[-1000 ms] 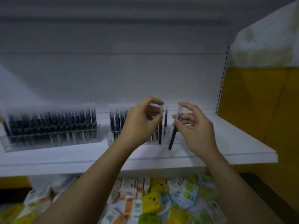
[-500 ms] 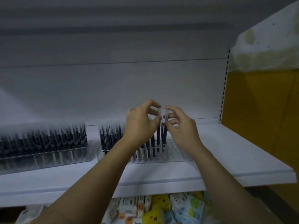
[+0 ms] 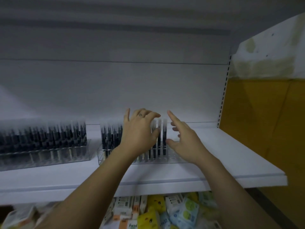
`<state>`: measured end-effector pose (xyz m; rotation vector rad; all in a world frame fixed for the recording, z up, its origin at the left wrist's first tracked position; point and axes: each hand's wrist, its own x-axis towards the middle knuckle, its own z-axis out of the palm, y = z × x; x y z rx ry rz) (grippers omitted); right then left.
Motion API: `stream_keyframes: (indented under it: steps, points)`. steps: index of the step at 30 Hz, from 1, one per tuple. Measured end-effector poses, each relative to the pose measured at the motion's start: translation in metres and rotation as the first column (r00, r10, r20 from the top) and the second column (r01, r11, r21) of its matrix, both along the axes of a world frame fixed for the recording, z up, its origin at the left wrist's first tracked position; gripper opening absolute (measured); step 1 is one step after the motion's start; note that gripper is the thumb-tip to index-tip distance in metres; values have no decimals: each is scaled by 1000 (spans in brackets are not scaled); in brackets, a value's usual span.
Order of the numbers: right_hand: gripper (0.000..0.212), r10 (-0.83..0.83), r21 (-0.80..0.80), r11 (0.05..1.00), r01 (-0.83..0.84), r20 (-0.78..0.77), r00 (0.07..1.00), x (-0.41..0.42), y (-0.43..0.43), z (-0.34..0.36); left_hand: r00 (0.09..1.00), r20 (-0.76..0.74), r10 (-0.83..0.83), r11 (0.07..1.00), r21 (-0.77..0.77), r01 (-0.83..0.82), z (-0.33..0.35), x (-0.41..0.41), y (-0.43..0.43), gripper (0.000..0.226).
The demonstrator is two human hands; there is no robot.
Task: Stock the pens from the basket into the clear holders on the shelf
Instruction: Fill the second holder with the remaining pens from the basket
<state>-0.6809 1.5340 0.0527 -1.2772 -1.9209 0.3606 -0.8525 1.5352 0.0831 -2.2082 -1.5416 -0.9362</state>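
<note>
Head view shows the two pens that were pinched a moment ago now standing upright in the right-hand clear holder on the shelf, so this pair looks stocked. Both hands have let go. The left hand lies loosely spread over the pen caps, thumb at or just before a pen, and the right hand is splayed just beside them, holding nothing.

left holder blurred, cut by edge; pens partly behind left grip

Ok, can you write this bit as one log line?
step: pens standing in right holder | left hand: open, by pens | right hand: open, beside pens
</note>
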Motion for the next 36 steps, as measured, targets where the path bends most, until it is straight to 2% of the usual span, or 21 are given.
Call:
stream_keyframes:
  steps: [5,9,13,19,25,29,33,36]
  points:
    - [65,-33,126,991,40,-50,998,-16,-43,-8,1000,-3,-26,994,104,26,-14,-24,-41,39]
    - [43,27,208,978,-1,-123,992,-45,-82,-35,997,31,-71,983,171,65,-50,-55,-78,29]
    - [28,106,171,983,-71,-205,973,-74,-113,-81,989,105,-104,993,62,98,-112,-89,-111,28]
    - [26,91,-85,991,-100,-104,990,-112,-128,-186,984,179,24,961,-274,26,-221,-124,-142,32]
    - [43,166,-418,903,-99,129,978,-134,-126,-276,969,200,148,808,-589,-2,-306,-143,-157,40]
    - [48,227,-581,812,-62,216,950,-144,-122,-330,955,151,255,655,-753,-56,-360,-155,-161,45]
    - [48,355,-731,682,-14,314,881,-153,-115,-386,940,98,326,475,-877,-73,-416,-166,-159,47]
    - [50,452,-842,539,5,295,842,-158,-114,-429,928,41,370,334,-938,-92,-460,-173,-157,48]
